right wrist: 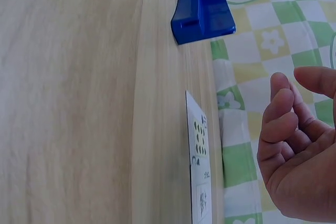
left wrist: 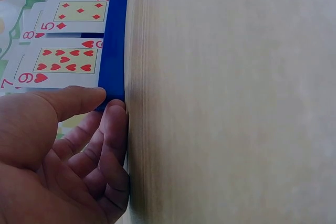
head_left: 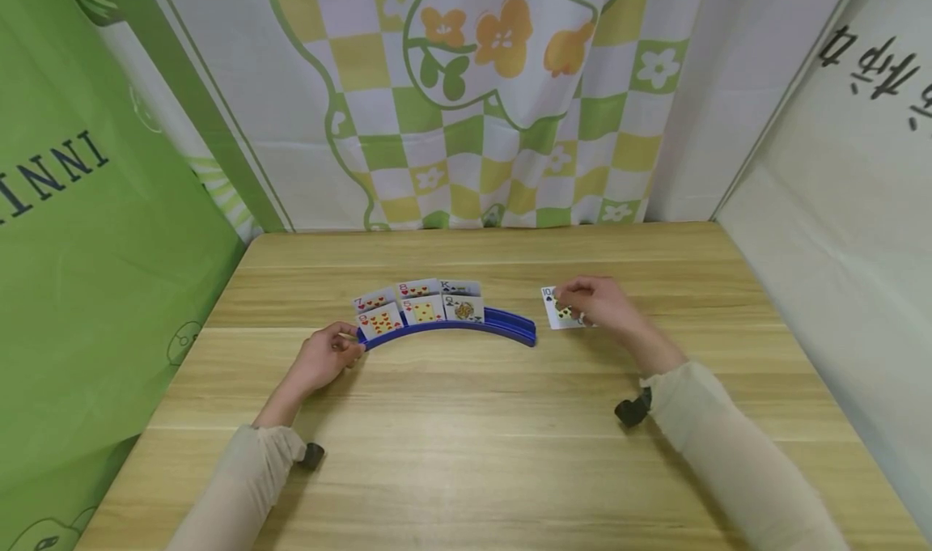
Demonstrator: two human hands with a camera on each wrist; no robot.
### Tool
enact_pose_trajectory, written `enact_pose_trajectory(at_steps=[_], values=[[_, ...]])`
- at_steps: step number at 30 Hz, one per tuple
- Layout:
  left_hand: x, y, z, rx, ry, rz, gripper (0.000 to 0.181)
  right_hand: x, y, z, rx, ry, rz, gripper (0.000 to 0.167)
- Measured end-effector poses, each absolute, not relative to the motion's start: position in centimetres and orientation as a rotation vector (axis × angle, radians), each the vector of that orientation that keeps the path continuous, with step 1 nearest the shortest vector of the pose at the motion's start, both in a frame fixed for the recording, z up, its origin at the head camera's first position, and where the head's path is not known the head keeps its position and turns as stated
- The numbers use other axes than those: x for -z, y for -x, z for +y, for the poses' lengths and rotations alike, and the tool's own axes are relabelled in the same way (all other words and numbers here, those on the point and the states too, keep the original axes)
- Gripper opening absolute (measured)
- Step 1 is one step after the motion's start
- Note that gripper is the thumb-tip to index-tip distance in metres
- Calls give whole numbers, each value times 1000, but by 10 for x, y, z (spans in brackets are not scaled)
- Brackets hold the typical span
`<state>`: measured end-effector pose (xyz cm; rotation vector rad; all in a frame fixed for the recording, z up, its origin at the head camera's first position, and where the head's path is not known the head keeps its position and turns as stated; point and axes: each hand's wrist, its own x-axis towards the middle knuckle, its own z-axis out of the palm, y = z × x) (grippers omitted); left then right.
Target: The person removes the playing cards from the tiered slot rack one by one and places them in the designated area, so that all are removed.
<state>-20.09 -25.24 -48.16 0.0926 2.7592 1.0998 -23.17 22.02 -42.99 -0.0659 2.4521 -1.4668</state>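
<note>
Wooden table (head_left: pixel 437 454): blue rack (head_left: pixel 504 324), end pinched by left fingers (left wrist: pixel 114 124); 10 card (head_left: pixel 559 321) beneath loosely curled right fingers (right wrist: pixel 278 128).

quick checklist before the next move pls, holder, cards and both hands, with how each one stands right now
1. Holder steadied: ok, the left hand pinches the left end of the blue card holder.
2. Placed cards upright: ok, six cards stand in two rows of three.
3. Room left in the holder: ok, its right end is bare.
4. Ten face up: ok, the ten shows its face on the table.
5. Right hand gripping the ten: not ok, the right hand hovers over it, holding nothing.
6. Ten clear of the neighbouring card: cannot tell whether they overlap.
</note>
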Motion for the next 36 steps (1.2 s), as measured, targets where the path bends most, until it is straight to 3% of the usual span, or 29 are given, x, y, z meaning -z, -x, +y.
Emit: enact_pose_trajectory(at_steps=[36], values=[[482,201,-252,-1118,-79,2751,38,427,220,182,1529,142,2407,36]])
